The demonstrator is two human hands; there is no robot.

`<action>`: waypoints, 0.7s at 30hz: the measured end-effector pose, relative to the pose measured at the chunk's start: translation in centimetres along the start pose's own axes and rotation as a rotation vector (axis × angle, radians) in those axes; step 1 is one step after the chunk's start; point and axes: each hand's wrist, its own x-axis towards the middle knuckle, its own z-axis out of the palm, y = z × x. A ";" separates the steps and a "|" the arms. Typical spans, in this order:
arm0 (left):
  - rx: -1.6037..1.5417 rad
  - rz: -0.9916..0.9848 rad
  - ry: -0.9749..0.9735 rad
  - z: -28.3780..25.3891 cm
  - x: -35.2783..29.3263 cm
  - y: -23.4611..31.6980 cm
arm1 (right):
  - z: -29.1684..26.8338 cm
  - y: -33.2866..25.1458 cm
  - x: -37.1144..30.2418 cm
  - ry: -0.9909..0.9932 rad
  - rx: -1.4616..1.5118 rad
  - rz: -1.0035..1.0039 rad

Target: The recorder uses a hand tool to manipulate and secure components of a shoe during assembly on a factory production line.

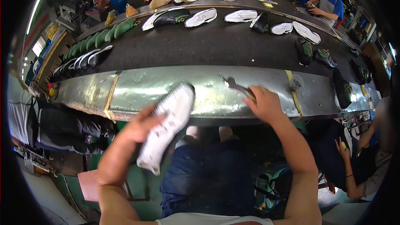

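The left grip [146, 124] is clamped on a white shoe [173, 114], its far end over the desk [143, 84]. It's probably light and stiff-soled, best held mid-length by its edges. The right grip [263, 103] clasps 1 dark tool [239, 87].

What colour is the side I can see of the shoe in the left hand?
The shoe looks mostly white, best seen in the head view.
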 end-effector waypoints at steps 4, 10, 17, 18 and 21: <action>0.728 0.371 0.077 -4.0 13.2 8.1 | 5.2 7.3 7.6 0.036 -0.108 0.030; 1.977 0.535 0.375 -8.4 30.6 9.4 | 7.6 9.4 10.2 0.076 -0.071 0.153; 1.900 0.205 0.250 -7.3 39.3 6.4 | 7.7 10.1 10.8 -0.021 -0.024 0.225; 1.831 0.087 0.208 -6.4 40.1 8.2 | 7.7 9.9 10.9 -0.017 -0.041 0.231; 1.710 0.023 0.223 -4.9 44.1 10.8 | 7.5 9.8 11.2 -0.012 -0.053 0.223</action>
